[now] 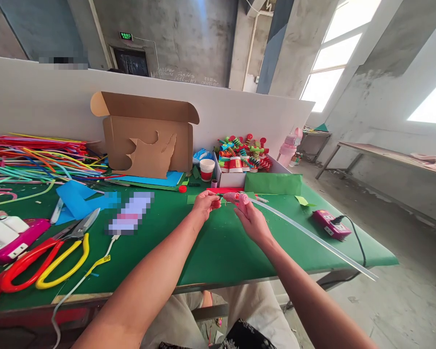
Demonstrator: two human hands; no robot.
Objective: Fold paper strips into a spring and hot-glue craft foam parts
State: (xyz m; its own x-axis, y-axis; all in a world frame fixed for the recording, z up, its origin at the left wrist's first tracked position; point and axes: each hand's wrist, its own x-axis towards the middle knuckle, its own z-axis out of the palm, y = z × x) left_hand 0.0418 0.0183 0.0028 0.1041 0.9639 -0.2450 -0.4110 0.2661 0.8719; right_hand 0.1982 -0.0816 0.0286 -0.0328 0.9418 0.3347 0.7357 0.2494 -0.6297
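My right hand [253, 220] is wrapped round a pink hot glue gun [232, 197], held just above the green table. A long clear glue stick [312, 236] runs out of the gun's back, sloping down to the right past the table's edge. My left hand [206, 204] is closed in a pinch close to the gun's nozzle. Something small and green shows at its fingertips, too small to name. Behind the hands lies a red strip [232, 190] in front of a white box [232, 181] of colourful paper figures [240, 155].
Scissors [76, 232], a phone [131, 213] on a cable and a power strip [22, 242] lie to the left. Pipe cleaners [39, 157], a cardboard box [148, 140] and paper cups [207, 169] stand at the back. A magenta socket block [330, 224] sits right.
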